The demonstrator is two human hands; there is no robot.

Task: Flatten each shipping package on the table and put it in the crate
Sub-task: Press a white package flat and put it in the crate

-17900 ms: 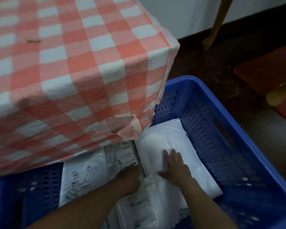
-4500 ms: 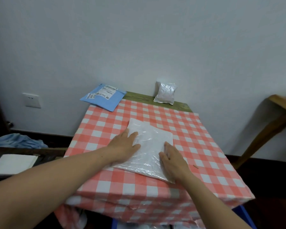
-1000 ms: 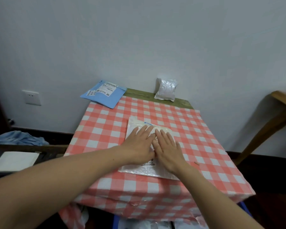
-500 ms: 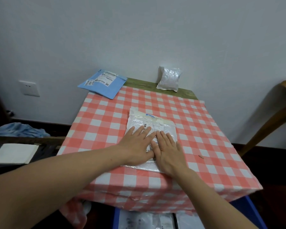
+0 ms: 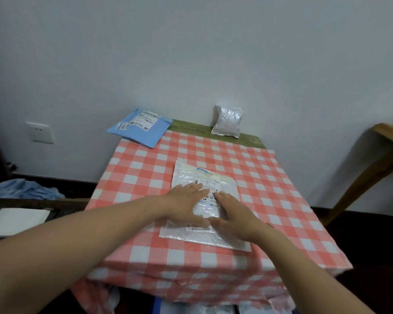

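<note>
While both palms press down on it, the flat clear plastic shipping package with a white printed label (image 5: pixel 206 203) lies in the middle of the table with the red-and-white checked cloth (image 5: pixel 275 196), a little toward the near edge. The left hand (image 5: pixel 186 206) and the right hand (image 5: pixel 235 215) rest side by side on the package. Their fingers are straight and held close together, and the two thumbs almost meet.

At the far left corner lies a flat blue mailer with white labels (image 5: pixel 143 130), one part hanging over the edge. A small silvery crinkled pouch (image 5: pixel 227 121) stands at the far edge and leans on the pale wall. Nothing lies between these two and the hands.

Below the near edge of the cloth, a blue plastic crate (image 5: pixel 156 305) is mostly hidden. A wooden furniture leg (image 5: pixel 370 175) stands at the right, and a white wall socket (image 5: pixel 40 132) is at the left.
</note>
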